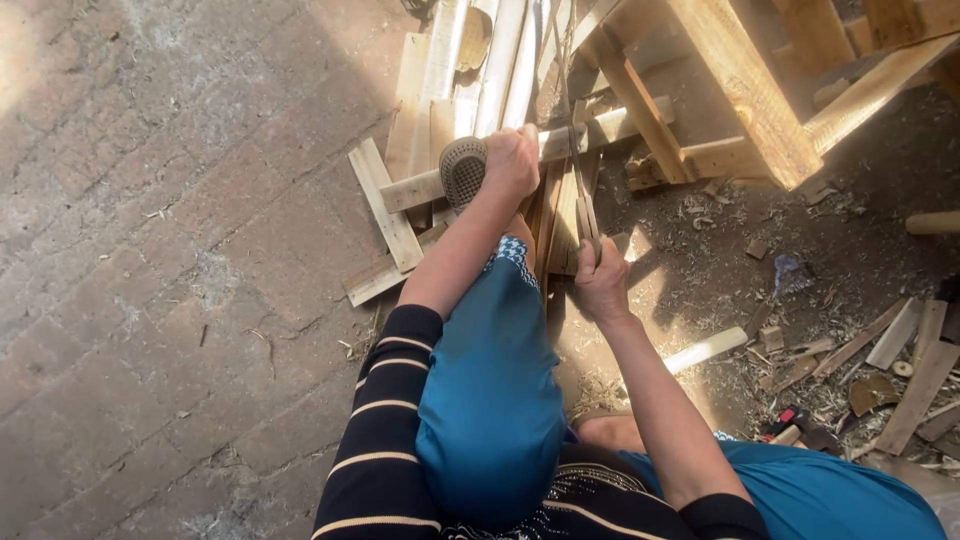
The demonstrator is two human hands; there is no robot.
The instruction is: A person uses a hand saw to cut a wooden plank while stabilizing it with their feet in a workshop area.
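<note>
1. The left hand (512, 160) is closed around a wooden stick (575, 138) that lies crosswise over the pile of boards; the fingers wrap over the stick's top, close to a perforated grey sandal (463, 170) that sits just beside the knuckles.
2. The right hand (603, 282) is clenched on the lower ends of a bundle of thin bamboo strips (578, 170) — the strips rise from the fist toward the far edge of the floor, crossing over the stick.
3. Both hands sit at the near edge of the board pile (385, 215), a loose fan of pale planks whose ends jut toward the brick floor (170, 260).
4. Split bamboo halves (500, 60) lie side by side beyond the left hand, running to the far edge of the view.
5. A wooden frame (760, 90) of thick beams stands at the far right corner, its nearest leg close to the strips, so room on that side is tight.
6. The brick floor to the left of the boards is open and wide.
7. To the right, the ground is littered with wood scraps and shavings (850, 360); a pale offcut (706, 349) lies just beside the right forearm.
8. A dark object with a red part at the near right edge may be a tool — the view is too poor to tell.
9. The person's blue-clad knee (490, 380) rises between the two arms.
</note>
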